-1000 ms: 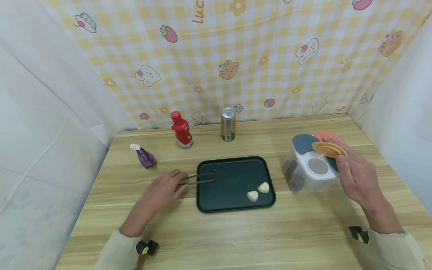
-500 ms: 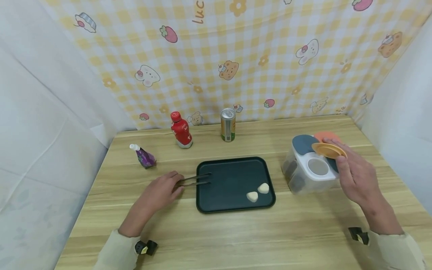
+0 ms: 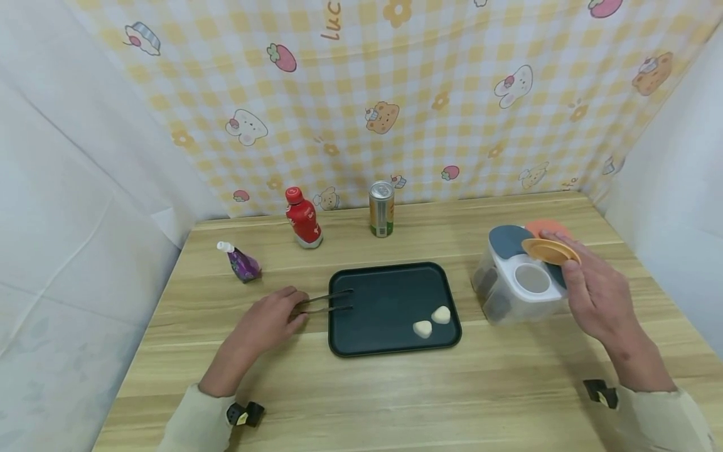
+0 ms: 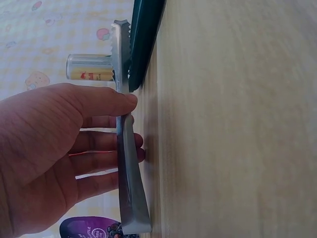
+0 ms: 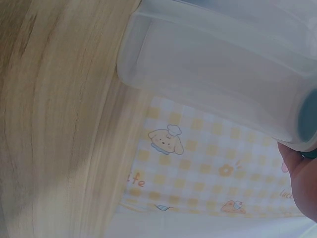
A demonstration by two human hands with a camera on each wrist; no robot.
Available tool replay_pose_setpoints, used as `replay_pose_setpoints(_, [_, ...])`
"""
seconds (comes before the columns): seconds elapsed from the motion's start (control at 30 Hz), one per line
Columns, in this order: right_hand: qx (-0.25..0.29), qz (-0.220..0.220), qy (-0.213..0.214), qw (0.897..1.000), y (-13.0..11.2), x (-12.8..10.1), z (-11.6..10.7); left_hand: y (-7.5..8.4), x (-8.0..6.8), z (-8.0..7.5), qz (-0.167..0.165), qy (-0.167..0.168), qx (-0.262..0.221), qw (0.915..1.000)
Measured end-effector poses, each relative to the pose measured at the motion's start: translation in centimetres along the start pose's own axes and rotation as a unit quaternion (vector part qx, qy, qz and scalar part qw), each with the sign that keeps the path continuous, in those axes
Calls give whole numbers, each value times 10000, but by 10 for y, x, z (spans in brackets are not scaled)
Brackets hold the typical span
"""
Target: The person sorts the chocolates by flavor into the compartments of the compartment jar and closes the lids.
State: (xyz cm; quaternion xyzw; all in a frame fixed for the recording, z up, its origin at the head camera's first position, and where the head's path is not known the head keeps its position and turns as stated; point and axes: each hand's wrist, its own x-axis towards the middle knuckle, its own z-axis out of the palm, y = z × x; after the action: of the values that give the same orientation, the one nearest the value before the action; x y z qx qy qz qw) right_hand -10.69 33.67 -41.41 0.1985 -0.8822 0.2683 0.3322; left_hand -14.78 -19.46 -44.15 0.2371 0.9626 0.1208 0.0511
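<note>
My left hand [image 3: 273, 317] holds metal tongs [image 4: 130, 183] between thumb and fingers; their serrated tips [image 4: 119, 44] are apart and reach over the left rim of a dark green tray [image 3: 384, 295]. Two whitish pieces [image 3: 422, 328] lie in the tray's near right corner. My right hand [image 3: 601, 289] is at the top of a clear storage container [image 3: 511, 301] with several round lids. Its thumb and fingers hold the raised orange lid [image 3: 550, 251], with the round opening [image 3: 532, 277] uncovered beside it. In the right wrist view the container's clear wall [image 5: 208, 64] fills the upper part.
A red bottle [image 3: 305, 220] and a silver can [image 3: 381, 210] stand behind the tray. A purple pouch with a white cap [image 3: 245, 265] is at the left. Behind the wooden table [image 3: 395, 402] hangs a yellow checked cloth [image 3: 339, 81].
My left hand and the tongs have shifted slightly left and back from the tray's middle, then stayed still. My right hand keeps the orange lid raised in the same place.
</note>
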Motion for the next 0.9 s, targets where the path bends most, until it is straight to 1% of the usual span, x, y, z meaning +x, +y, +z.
replay_pose_setpoints(0.17, [5, -59, 20, 10000, 1, 0, -1, 1, -1, -2, 104, -13, 21, 9999])
replay_pose_setpoints(0.23, [40, -70, 2, 10000, 1, 0, -1, 1, 0, -3, 224, 49, 15, 9997])
replay_pose_setpoints(0.3, [58, -45, -39, 10000, 0, 1, -1, 2, 1, -5, 388, 178, -41, 9991])
replay_pose_setpoints(0.37, [34, -8, -66, 10000, 0, 1, -2, 4, 3, -7, 566, 387, -98, 9976])
replay_pose_setpoints(0.5, [-49, 13, -75, 10000, -1, 1, -1, 16, 9, -14, 830, 832, -275, 9927])
replay_pose_setpoints(0.63, [-47, 58, -70, 9999, -1, 0, 0, 39, 22, -16, 1083, 1354, -461, 9838])
replay_pose_setpoints(0.7, [-36, 106, -64, 9999, -2, -1, 0, 53, 32, -14, 1293, 1620, -477, 9771])
replay_pose_setpoints(0.77, [-18, 119, -59, 9999, -2, -2, 0, 69, 42, -11, 1605, 1803, -580, 9687])
replay_pose_setpoints(0.83, [42, 61, -8, 10000, -1, -2, 0, 89, 54, -7, 1920, 1815, -630, 9624])
replay_pose_setpoints(0.9, [123, -54, 41, 9999, -1, 0, 0, 111, 65, -3, 2244, 1720, -709, 9566])
